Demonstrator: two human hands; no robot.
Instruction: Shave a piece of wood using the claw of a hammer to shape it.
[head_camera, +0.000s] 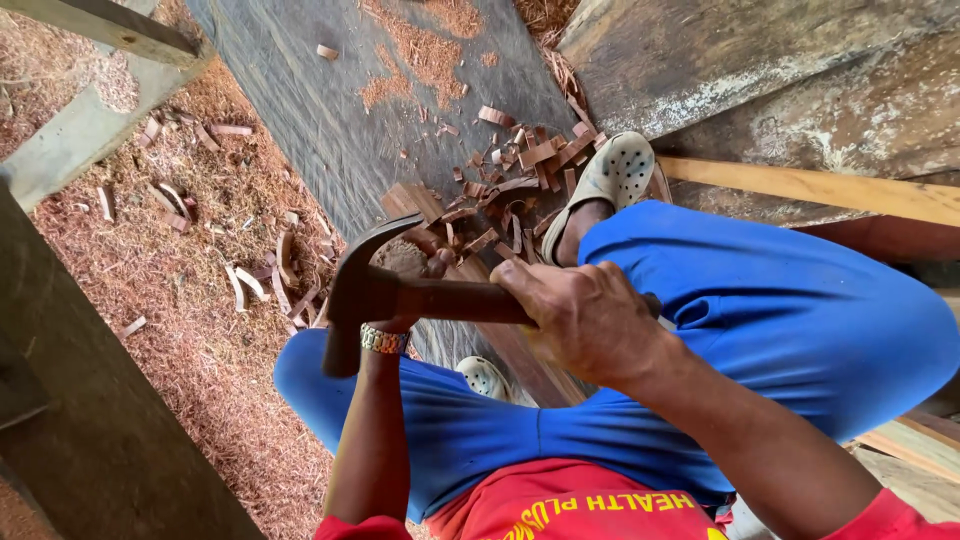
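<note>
My right hand (585, 320) is closed around the dark wooden handle of a claw hammer (360, 290), which is raised level over my lap with its head pointing left. My left hand (437, 264) is mostly hidden behind the hammer head; only a fingertip or two shows, down on a reddish wood plank (415, 205). A metal bracelet (385, 340) circles that wrist. Whether the left hand grips anything is hidden. The plank runs between my blue-trousered legs.
Several reddish wood chips (520, 170) are piled by my foot in a grey clog (615, 175). A second clog (485, 378) shows below. A grey board (330, 100) lies ahead, sawdust-covered ground (190, 300) at left, a pale timber strip (820, 185) at right, and a dark post (80, 420) at lower left.
</note>
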